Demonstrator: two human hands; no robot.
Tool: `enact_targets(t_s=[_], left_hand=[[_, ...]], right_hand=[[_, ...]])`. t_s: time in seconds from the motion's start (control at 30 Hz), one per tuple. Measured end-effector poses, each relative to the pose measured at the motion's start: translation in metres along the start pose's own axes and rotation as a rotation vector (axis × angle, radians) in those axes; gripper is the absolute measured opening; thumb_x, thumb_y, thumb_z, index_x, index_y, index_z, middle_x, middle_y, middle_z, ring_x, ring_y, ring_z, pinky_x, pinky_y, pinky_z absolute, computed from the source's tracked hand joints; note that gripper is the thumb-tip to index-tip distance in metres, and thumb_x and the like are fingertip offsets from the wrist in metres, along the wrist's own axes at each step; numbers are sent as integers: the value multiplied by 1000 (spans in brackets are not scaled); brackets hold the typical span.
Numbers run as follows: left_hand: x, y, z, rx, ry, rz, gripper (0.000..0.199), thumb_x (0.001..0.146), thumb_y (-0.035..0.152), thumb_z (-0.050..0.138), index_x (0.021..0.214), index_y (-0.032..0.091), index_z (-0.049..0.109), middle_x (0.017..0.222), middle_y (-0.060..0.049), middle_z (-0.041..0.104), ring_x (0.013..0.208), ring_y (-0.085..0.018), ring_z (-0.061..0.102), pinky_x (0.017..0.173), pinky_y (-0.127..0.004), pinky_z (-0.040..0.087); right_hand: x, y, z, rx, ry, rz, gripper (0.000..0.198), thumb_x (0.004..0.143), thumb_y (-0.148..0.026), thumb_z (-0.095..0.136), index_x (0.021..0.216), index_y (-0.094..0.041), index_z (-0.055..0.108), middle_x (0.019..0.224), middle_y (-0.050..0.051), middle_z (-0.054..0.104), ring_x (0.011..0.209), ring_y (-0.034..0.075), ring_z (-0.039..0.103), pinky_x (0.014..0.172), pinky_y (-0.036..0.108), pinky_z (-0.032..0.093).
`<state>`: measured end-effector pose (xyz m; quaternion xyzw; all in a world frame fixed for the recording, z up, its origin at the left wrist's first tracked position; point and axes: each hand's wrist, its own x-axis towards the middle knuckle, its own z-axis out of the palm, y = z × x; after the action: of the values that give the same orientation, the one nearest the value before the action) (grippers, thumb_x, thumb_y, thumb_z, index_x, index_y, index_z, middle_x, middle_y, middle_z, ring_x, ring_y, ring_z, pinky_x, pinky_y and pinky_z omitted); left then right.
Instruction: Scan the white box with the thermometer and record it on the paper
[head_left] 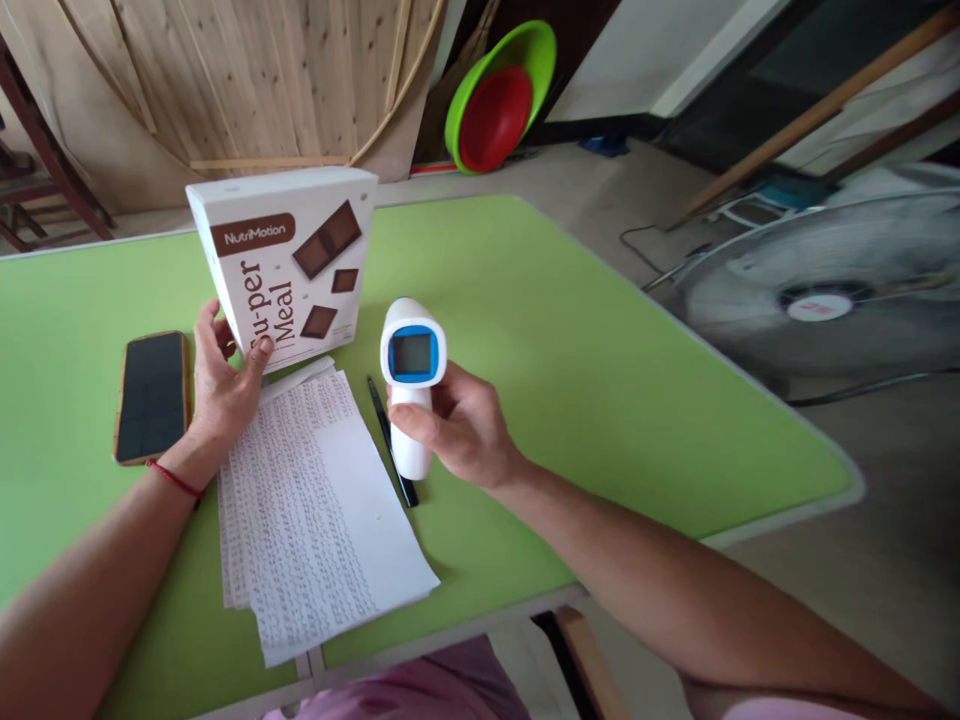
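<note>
Head view, looking down from the camera I follow remotely. Left of centre, the left hand [229, 390] is partly closed on the lower left edge of a white rectangular cardboard box [330, 290] printed with brown chocolate pieces and "NutriMotion"; the thumb lies on the front face and the other fingers are bent at the side edge. The box stands nearly upright, slightly tilted, in the upper left-centre; I cannot tell whether its base bears on anything. A red cord bracelet [176, 480] circles the left wrist.

At the centre, the right hand [476, 425] is curled around the handle of a white plastic pistol-shaped thermometer [413, 355], thumb across the near side, the handle pointing down. Its blue-framed grey screen faces me; I can read no figures on it.

Beneath lies a light green tabletop [585, 330] with a pale rim. Overlapping white handwritten paper sheets [322, 520] occupy the lower left-centre, a slim black pen [382, 418] beside them, partly hidden by the thermometer. Left of the left hand lies a black-screened smartphone in a tan case [152, 397]. A pale round-bladed floor fan [750, 290] fills the right.
</note>
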<state>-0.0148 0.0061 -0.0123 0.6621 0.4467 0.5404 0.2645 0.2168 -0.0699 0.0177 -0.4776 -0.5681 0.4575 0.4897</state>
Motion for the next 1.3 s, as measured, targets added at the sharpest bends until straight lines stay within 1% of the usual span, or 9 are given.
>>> enact_targets(t_s=[0.33,0.47,0.6,0.67,0.77,0.87,0.97,1.07,1.3], left_hand=[[2,3,0,61,24,-11,40,78,17,62,115,24,47,120,-7,58,107,-23,58,88,-39,54],[-1,2,0,108,145,-12,50,75,20,67,117,25,41,117,-8,53,108,-25,54,88,-42,51],[-11,25,-1,267,347,142,38,76,21,66,105,25,41,109,-7,47,97,-23,52,84,-42,48],[-22,46,5,287,193,276,23,81,19,60,97,24,43,98,-5,51,86,-19,54,75,-37,49],[-50,80,20,376,-395,402,4,88,21,53,91,20,50,80,-2,58,67,-14,55,58,-30,48],[-83,109,34,693,-795,539,19,88,31,58,77,16,58,69,-5,59,55,-16,53,43,-31,40],[-110,129,37,1009,-850,525,51,81,57,61,95,8,67,88,-15,65,64,-20,56,47,-33,41],[-120,140,32,1195,-829,532,63,89,56,47,119,2,60,100,-18,65,70,-19,54,59,-32,44],[-120,140,28,1295,-863,491,69,89,54,49,125,-4,57,122,-26,61,63,-16,51,56,-29,42]], right_hand=[[5,2,-6,-126,31,-61,30,68,-48,69,73,-22,54,63,-1,55,54,12,47,49,28,39],[20,6,-22,-506,84,-29,33,68,-51,67,78,-20,58,68,3,62,59,15,52,55,31,40],[32,10,-34,-956,52,202,31,69,-50,65,72,-20,58,64,3,61,54,15,49,53,30,36],[34,9,-35,-1078,14,273,32,71,-51,62,74,-20,59,65,4,61,52,15,48,52,30,34],[33,7,-38,-1181,-22,294,33,75,-52,58,79,-19,62,70,7,64,56,18,52,53,30,35],[32,6,-42,-1252,-28,272,34,77,-50,57,85,-18,64,79,11,67,65,22,57,57,32,37],[28,7,-45,-1301,31,131,39,75,-51,63,92,-16,64,92,15,68,80,28,61,60,35,41],[16,10,-35,-1248,96,-150,39,78,-45,65,100,-13,62,97,16,67,85,27,61,62,34,44],[-9,24,-3,-1127,-164,-332,18,84,-23,56,98,-14,63,70,5,68,57,17,57,51,29,40]])
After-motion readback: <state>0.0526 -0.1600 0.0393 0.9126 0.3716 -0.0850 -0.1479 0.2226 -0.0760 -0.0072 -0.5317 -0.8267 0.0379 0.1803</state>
